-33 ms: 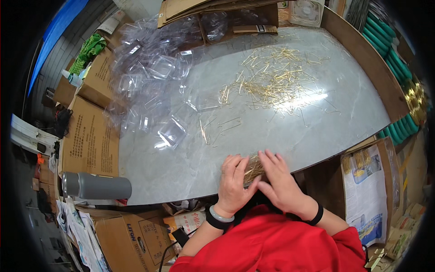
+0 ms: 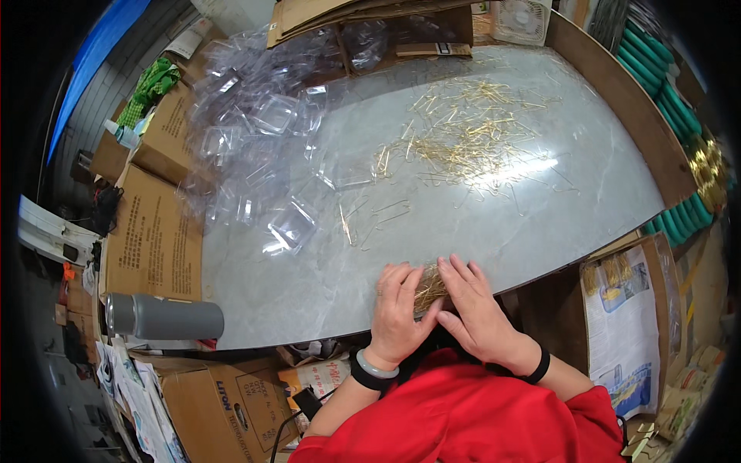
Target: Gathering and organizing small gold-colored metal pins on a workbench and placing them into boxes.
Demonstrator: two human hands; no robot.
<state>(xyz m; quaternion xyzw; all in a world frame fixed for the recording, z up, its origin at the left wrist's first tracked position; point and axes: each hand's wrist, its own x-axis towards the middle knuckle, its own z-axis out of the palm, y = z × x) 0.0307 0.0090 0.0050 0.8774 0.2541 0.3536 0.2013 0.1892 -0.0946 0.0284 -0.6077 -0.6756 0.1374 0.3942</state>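
A bundle of thin gold wire hooks (image 2: 430, 289) lies between my two hands at the near edge of the table. My left hand (image 2: 397, 305) presses on its left side, fingers together and pointing away from me. From the other side my right hand (image 2: 472, 309) leans against the bundle with its fingers extended. Both thumbs come close together at the near end, partly hiding the wires. Farther off, a loose heap of gold wire hooks (image 2: 471, 143) spreads over the grey tabletop (image 2: 370, 285). A few stray hooks (image 2: 351, 224) lie apart, nearer to me.
Clear plastic boxes (image 2: 255, 139) pile up at the left, beside cardboard boxes (image 2: 154, 231). A grey bottle (image 2: 174, 316) lies on its side at the near left corner. A wooden board (image 2: 617, 100) borders the right side. A small white fan (image 2: 521, 21) stands at the back.
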